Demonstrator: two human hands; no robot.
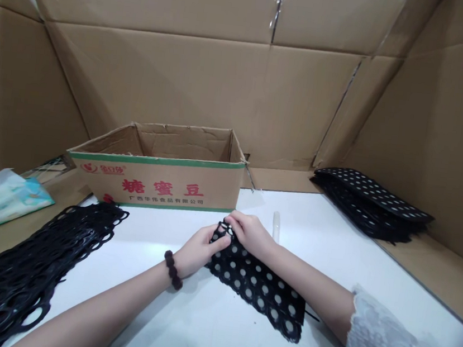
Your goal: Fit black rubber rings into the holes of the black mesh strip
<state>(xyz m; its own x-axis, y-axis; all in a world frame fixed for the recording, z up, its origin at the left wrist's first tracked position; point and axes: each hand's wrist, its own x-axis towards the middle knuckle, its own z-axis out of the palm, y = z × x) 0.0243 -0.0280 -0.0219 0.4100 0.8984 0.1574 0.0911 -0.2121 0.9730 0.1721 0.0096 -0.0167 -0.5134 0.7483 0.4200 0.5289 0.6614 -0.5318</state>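
Head view: dotted black sheet (262,289) gripped at far end by left hand (199,251) and right hand (252,237), mid-counter (191,326). Clear tube (276,227) partly hidden by right forearm (313,279). Far edge partly blocked by open carton (171,184); left edge overlapped by black mesh (30,264); far right corner, dotted stack (369,204).

Brown cardboard on three sides. Back panel (153,85): broad, crossed by one long horizontal crease; vertical seam (279,16) at upper centre, shiny clear film along it. Second seam (335,116), slanting, right of centre. Left panel (10,84) and right panel (444,121) flank the back, meeting it along slanted lines. Desk (162,322): white, smooth, faintly reflective. Flat cardboard along its left and right sides. Light: soft, pale; bright glints at upper left, right panel shaded, upper right corner near black. Source out of view.
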